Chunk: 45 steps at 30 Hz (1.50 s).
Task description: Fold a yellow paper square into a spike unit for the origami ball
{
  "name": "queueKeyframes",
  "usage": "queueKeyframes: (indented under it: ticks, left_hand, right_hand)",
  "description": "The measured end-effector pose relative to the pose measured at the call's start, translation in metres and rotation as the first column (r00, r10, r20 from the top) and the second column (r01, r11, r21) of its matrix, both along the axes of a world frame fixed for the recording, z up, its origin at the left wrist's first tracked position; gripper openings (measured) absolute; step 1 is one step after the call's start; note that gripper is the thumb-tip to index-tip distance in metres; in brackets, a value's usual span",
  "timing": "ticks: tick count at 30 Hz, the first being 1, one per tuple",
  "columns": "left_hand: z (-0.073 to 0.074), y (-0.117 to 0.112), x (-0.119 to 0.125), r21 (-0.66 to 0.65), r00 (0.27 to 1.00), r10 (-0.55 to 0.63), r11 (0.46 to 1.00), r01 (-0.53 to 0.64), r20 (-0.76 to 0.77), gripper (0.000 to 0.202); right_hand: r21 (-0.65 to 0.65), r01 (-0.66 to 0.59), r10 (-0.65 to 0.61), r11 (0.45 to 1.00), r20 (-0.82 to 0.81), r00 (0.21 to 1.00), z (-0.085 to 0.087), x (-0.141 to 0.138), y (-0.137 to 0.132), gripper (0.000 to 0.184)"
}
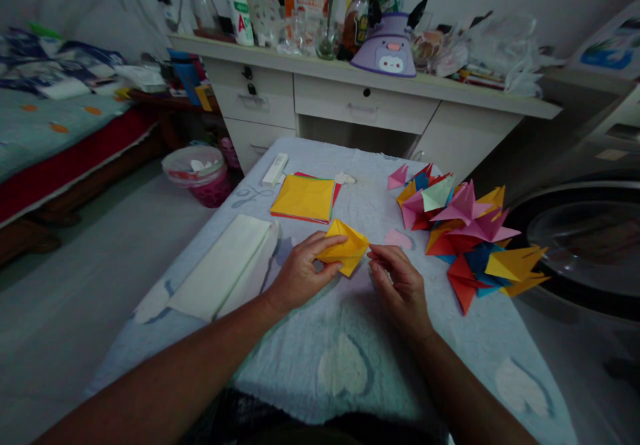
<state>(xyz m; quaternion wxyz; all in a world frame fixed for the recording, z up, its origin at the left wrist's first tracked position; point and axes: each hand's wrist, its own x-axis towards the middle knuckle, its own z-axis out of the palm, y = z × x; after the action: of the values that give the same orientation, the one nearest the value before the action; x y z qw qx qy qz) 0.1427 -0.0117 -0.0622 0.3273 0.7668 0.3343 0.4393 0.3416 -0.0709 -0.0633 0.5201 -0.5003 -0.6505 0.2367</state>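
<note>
My left hand [301, 273] grips a partly folded yellow paper piece [345, 246] just above the towel-covered table [350, 358], thumb on top and fingers under it. My right hand [400, 286] is curled beside it, with its fingertips pinched at the paper's right corner. A stack of square coloured sheets [305, 198], yellow on top, lies just beyond the hands. To the right sits a heap of folded paper pieces [467, 235] in pink, yellow, orange, red and blue.
A folded white cloth [225, 265] lies at the table's left. A small white box [275, 169] sits by the sheets. Behind stand a cluttered white desk [360, 102], a pink bin [200, 175] and a bed [50, 132]. A round machine [580, 245] is at right.
</note>
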Motion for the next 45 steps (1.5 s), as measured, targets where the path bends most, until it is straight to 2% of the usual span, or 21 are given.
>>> queueKeyframes:
  ticks: [10, 22, 28, 35, 45]
  left_hand:
    - [-0.0009, 0.0003, -0.0003, -0.047, 1.000, 0.004, 0.999, -0.004, -0.012, 0.054]
    - [-0.0049, 0.0019, 0.0008, -0.077, 1.000, -0.016, 0.997, 0.017, 0.013, 0.056]
    - [-0.0018, 0.0003, 0.0009, -0.044, 0.999, -0.038, 0.998, 0.037, -0.012, 0.052]
    - [0.0002, -0.0006, 0.0014, -0.033, 0.988, -0.136, 0.990, 0.134, -0.077, 0.057]
    - [0.0030, 0.0001, -0.0027, -0.088, 0.974, -0.191, 0.979, 0.181, -0.122, 0.058]
  right_hand:
    - [-0.005, -0.042, 0.042, 0.999, 0.020, 0.999, 0.0003, 0.0001, -0.0010, 0.030]
    - [0.002, -0.084, 0.083, 0.997, 0.051, 0.995, 0.0036, -0.0012, -0.0017, 0.031]
    - [-0.001, -0.049, 0.049, 0.999, -0.054, 0.997, -0.0011, 0.0000, -0.0002, 0.046]
    - [0.060, -0.100, 0.095, 0.993, 0.093, 0.991, 0.0037, 0.0006, 0.0021, 0.033]
    - [-0.008, -0.092, 0.092, 0.996, 0.121, 0.988, 0.0027, 0.0048, 0.0014, 0.018]
